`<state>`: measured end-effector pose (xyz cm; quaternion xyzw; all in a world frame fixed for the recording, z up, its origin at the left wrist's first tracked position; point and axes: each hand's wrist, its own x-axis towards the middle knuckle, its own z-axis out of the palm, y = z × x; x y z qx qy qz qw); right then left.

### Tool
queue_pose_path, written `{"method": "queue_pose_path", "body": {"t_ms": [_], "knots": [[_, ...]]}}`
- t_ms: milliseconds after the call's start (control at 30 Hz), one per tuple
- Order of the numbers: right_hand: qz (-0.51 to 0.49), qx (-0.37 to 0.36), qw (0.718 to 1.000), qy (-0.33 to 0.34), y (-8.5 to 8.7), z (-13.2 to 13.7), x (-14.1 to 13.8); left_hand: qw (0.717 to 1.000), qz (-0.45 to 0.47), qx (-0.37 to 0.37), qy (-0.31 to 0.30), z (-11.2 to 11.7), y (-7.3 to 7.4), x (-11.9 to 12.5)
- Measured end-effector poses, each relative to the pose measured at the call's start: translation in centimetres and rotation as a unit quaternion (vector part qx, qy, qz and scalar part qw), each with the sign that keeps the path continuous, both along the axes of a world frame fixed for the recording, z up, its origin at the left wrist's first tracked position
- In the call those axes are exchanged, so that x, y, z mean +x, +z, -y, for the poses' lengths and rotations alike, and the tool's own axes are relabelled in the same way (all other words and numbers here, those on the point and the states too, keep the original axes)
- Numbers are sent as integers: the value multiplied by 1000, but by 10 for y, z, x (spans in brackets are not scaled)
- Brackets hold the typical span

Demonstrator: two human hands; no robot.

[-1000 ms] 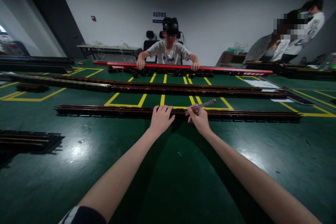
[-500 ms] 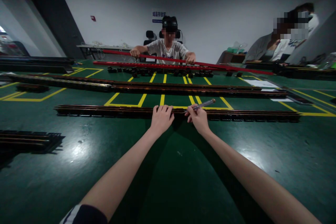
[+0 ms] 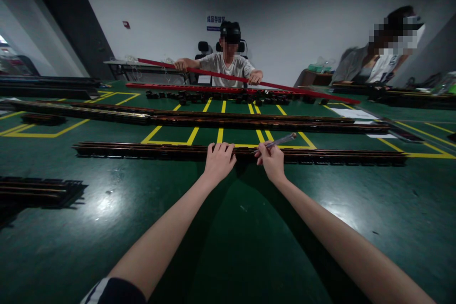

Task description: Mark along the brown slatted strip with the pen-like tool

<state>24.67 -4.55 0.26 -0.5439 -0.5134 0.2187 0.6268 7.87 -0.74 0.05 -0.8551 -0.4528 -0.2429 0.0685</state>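
A long dark rail (image 3: 142,151) lies across the green table (image 3: 228,247) in front of me. My left hand (image 3: 218,161) rests on the rail near its middle, fingers curled over its top edge. My right hand (image 3: 271,160) is just to the right, closed in a pinch on a thin pen-like tool (image 3: 280,141) with a clear handle that points up and to the right, its lower end at the rail.
More dark rails (image 3: 249,121) lie farther back, a stack (image 3: 35,190) at the left edge. A person opposite lifts a long red strip (image 3: 285,88) above a red rail with dark parts (image 3: 213,92). Another person stands at the far right. Yellow lines mark the table.
My hands have hardly moved on the rail. The person opposite has raised the red strip off the table, its left end going up. The people at the far right have shifted.
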Motion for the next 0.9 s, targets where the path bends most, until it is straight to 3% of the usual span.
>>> {"method": "queue_pose_path", "body": {"t_ms": [400, 900], "knots": [[22, -9, 998, 57, 3, 1, -1, 1000, -8, 7, 14, 1, 1, 0], [51, -4, 997, 62, 2, -1, -2, 999, -10, 1, 38, 0, 3, -2]]}}
